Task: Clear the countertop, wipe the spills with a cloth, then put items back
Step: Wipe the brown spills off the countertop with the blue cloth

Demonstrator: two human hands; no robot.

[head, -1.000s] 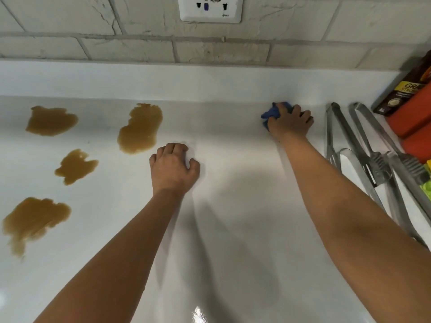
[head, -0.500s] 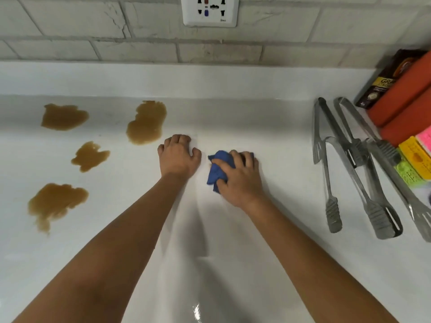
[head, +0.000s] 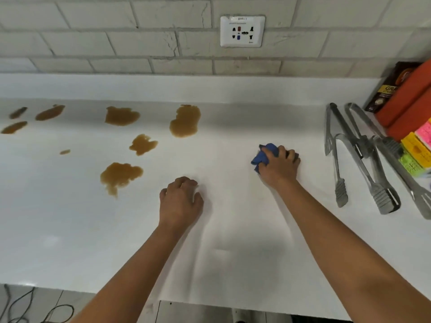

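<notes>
Only the head view here, so that's what I've got. My right hand (head: 278,167) is bunched down on the blue cloth (head: 264,156), fingers curled over it and pressing it flat to the counter (head: 221,229), on a patch that looks clean. My left hand (head: 180,201) is planted on the counter nearer to me, fingers loosely bent, holding nothing; I'd say it's just bracing me while I lean in. The brown spills (head: 184,121) all sit off to my left, well apart from the cloth, so most of the wiping isn't done yet. The tongs (head: 361,157) lie over on the right beside the boxes (head: 405,106) and sponges (head: 417,148), probably shoved there to keep them out of the wet zone.
</notes>
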